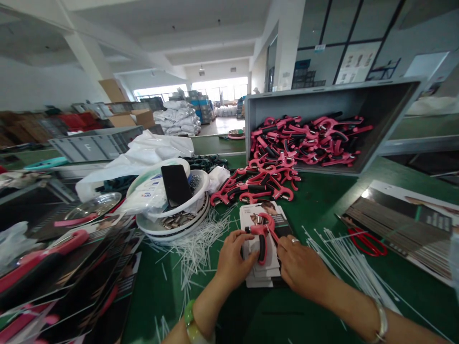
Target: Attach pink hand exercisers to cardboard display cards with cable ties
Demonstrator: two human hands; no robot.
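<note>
A pink and black hand grip exerciser (263, 246) lies on a printed backing card (283, 220), on top of a small stack of such cards in front of me. My left hand (233, 260) is closed at its left side, fingertips by the short black end and thumb near the black handle. From the right, my right hand (304, 267) pinches around the exerciser's other pink arm; its fingertips partly hide what they grip. Loose white cable ties (353, 265) lie right of my right hand, and more cable ties (201, 243) are heaped at the left.
A grey crate (385, 119) tipped on its side spills pink exercisers (265, 174) onto the green table. White bowls (201, 191) carry a black phone (175, 185). Red-handled scissors (366, 241) lie beside stacked cards (405, 229). Carded exercisers (68, 267) are piled at left.
</note>
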